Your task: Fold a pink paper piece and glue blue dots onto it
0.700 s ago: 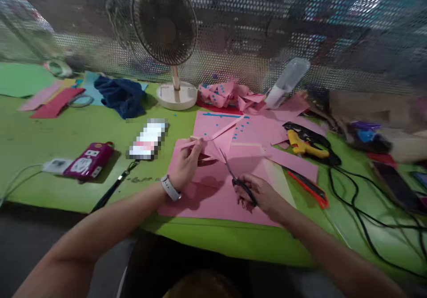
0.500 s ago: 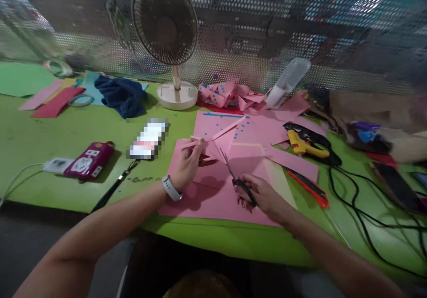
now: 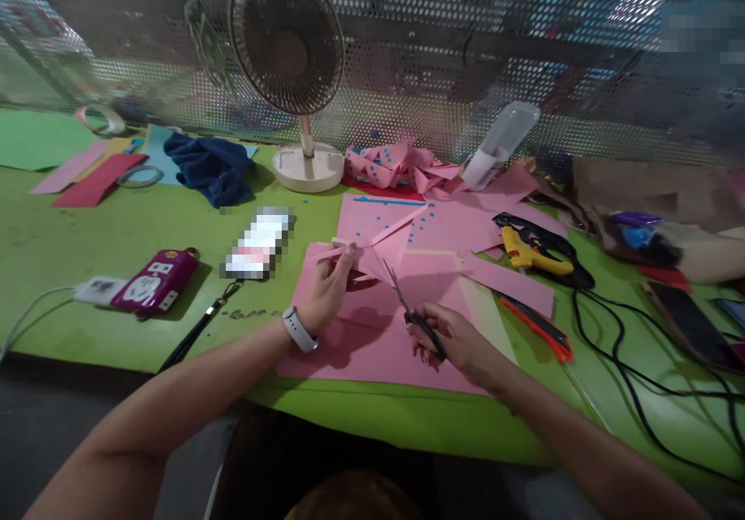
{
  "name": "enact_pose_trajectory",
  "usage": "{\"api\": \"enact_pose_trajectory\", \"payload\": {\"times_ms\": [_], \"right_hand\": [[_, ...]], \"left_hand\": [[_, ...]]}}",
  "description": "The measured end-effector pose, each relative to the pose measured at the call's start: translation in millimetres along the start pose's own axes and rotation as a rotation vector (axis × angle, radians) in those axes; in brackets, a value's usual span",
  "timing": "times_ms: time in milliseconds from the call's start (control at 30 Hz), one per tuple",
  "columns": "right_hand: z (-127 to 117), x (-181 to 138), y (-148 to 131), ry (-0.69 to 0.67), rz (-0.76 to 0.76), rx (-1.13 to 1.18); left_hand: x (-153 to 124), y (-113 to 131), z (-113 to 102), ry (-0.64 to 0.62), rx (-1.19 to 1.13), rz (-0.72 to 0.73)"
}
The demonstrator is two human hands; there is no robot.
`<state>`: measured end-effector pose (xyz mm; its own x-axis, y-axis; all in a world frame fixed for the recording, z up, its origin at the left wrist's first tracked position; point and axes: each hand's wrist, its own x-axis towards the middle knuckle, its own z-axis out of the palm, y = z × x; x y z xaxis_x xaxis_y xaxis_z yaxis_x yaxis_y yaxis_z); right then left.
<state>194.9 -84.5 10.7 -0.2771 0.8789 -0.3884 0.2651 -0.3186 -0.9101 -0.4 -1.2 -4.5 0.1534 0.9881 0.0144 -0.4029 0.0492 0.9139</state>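
Note:
My left hand (image 3: 329, 283) pinches a folded strip of pink paper (image 3: 399, 227) over the pink sheets; the strip's far end points up and to the right. In my right hand (image 3: 445, 334) is a pair of black-handled scissors (image 3: 420, 320), fingers wrapped round the handles. The blades point up and left, toward the held paper, and look nearly closed. Under both hands lies a large pink sheet (image 3: 372, 349). Behind it is a pink sheet with blue dots and a blue stripe (image 3: 355, 213). My fingers hide part of the held paper.
A white fan (image 3: 308, 167) stands at the back, beside crumpled pink paper (image 3: 396, 164). To the left are a phone (image 3: 259, 244), a purple power strip (image 3: 154, 283) and a blue cloth (image 3: 209, 167). On the right lie a yellow glue gun (image 3: 532, 256), a red cutter (image 3: 538, 330) and black cables (image 3: 625, 365).

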Motion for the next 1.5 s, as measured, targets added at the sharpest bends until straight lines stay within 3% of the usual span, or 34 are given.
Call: {"api": "enact_pose_trajectory", "payload": {"times_ms": [1500], "right_hand": [[-0.2, -0.3, 1.9, -0.003, -0.001, 0.011]], "left_hand": [[-1.8, 4.1, 2.7, -0.003, -0.007, -0.025]]}}
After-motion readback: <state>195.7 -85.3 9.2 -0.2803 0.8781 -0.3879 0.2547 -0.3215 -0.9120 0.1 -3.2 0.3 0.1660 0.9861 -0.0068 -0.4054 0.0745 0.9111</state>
